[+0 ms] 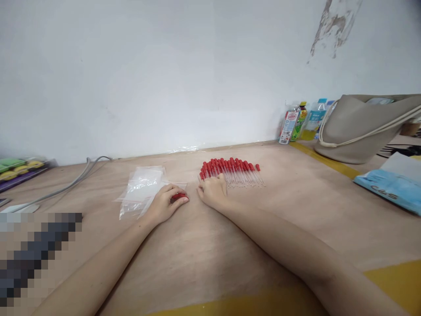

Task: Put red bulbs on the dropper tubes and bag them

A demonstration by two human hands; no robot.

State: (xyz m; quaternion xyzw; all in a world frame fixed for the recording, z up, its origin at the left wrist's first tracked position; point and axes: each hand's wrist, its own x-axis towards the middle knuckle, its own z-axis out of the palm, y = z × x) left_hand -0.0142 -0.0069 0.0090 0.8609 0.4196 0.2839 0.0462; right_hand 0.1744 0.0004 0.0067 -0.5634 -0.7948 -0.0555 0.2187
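Droppers (232, 165) with red rubber bulbs and thin clear tubes lie side by side in a row on the table. My left hand (166, 202) is closed around red-bulbed droppers (178, 195); their tubes are hidden by the hand. It rests at the right edge of a pile of clear zip bags (144, 186). My right hand (212, 189) is at the left end of the row, fingers curled down over the nearest droppers. The hand covers most of what its fingertips grip there.
A grey cable (74, 181) runs along the left, near a tray with green and yellow items (24, 168). At the back right are a carton (289, 127), several drink bottles (315, 121) and a grey bag (358, 127). A blue tissue pack (388, 186) lies at the right.
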